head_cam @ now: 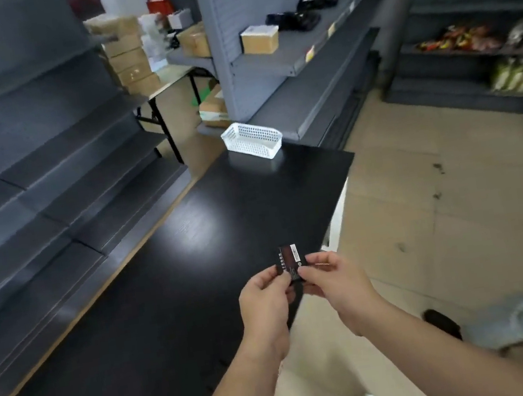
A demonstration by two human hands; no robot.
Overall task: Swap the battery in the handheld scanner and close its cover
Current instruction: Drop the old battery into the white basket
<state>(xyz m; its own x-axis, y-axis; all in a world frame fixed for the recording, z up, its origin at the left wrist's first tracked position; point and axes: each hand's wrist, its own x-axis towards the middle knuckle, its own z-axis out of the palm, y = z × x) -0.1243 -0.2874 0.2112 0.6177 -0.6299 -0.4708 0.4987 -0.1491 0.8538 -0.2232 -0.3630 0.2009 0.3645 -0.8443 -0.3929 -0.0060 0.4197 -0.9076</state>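
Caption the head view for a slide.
Both hands, left hand and right hand, hold a battery over the black table's edge; white basket at far end.

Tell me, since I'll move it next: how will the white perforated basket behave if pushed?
The white basket looks like thin perforated plastic, so probably light. On the glossy black table it would likely slide easily. Its low, wide shape should resist tipping.
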